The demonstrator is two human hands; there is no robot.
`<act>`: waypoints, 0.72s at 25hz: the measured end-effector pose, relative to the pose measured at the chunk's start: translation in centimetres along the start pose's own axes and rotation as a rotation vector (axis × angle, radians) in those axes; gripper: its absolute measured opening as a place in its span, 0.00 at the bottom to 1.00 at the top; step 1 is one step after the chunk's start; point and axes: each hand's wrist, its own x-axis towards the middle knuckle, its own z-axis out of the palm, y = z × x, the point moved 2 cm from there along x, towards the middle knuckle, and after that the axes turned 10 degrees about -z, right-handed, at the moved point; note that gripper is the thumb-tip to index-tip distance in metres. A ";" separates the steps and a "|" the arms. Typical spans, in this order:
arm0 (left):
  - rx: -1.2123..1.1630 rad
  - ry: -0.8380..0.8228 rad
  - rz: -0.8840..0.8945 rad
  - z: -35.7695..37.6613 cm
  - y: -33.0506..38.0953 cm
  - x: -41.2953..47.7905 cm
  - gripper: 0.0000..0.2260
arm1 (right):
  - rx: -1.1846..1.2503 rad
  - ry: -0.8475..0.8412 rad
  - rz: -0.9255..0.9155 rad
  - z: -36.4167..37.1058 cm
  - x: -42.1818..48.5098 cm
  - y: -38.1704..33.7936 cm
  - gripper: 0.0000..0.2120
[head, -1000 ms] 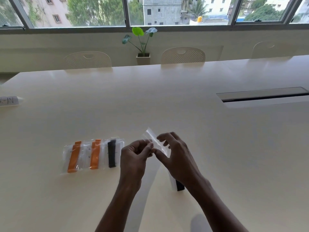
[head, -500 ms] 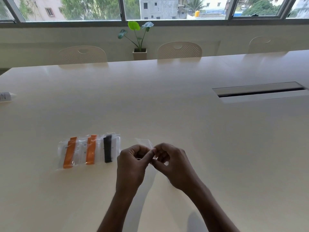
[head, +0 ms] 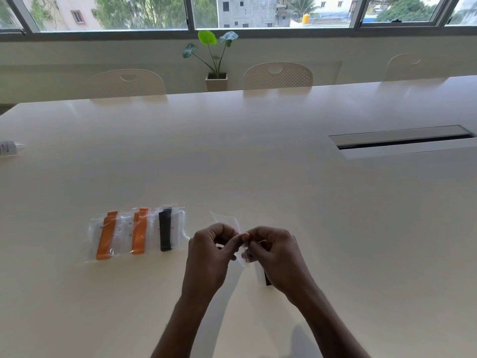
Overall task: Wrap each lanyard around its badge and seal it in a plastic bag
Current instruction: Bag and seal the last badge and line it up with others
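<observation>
A clear plastic bag (head: 227, 222) is pinched between my left hand (head: 210, 257) and my right hand (head: 277, 257) just above the table. Its free top end sticks up behind my fingers. A black lanyard end (head: 268, 280) shows inside the bag's lower part, under my right hand; the badge is hidden. Left of my hands lie three sealed bags side by side: two with orange lanyards (head: 106, 235) (head: 139, 232) and one with a black lanyard (head: 165, 232).
The white table (head: 258, 164) has a cable slot (head: 402, 140) at the right. A labelled white object (head: 7, 149) lies at the left edge. Chairs (head: 277, 76) and a potted plant (head: 215, 60) stand beyond the far edge.
Both hands have closed together on the bag and lowered it toward the table; the upright bag flap seen a second ago is now folded down behind my fingers.
</observation>
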 end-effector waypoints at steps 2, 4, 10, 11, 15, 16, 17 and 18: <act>-0.014 -0.008 0.000 0.1 0.0 0.1 0.06 | 0.008 0.056 0.002 0.0 0.1 0.0 0.09; -0.051 -0.022 0.001 0.4 0.0 0.1 0.03 | -0.031 0.119 -0.027 0.3 0.1 0.0 0.08; -0.042 -0.020 0.018 0.9 0.3 0.4 0.06 | -0.006 0.160 -0.044 0.6 0.5 0.0 0.07; -0.023 -0.026 0.024 0.8 0.4 0.5 0.07 | 0.026 0.158 -0.025 0.5 0.6 0.1 0.06; 0.116 -0.039 0.083 0.3 0.8 1.0 0.06 | 0.216 0.140 0.101 0.3 0.8 0.4 0.05; 0.158 -0.036 0.102 0.4 0.9 0.9 0.06 | 0.223 0.150 0.114 0.4 0.8 0.6 0.05; 0.200 -0.029 0.118 0.6 1.1 0.9 0.06 | 0.206 0.165 0.116 0.5 0.8 0.6 0.06; 0.235 -0.020 0.128 0.8 1.2 0.8 0.06 | 0.176 0.181 0.112 0.7 0.7 0.7 0.06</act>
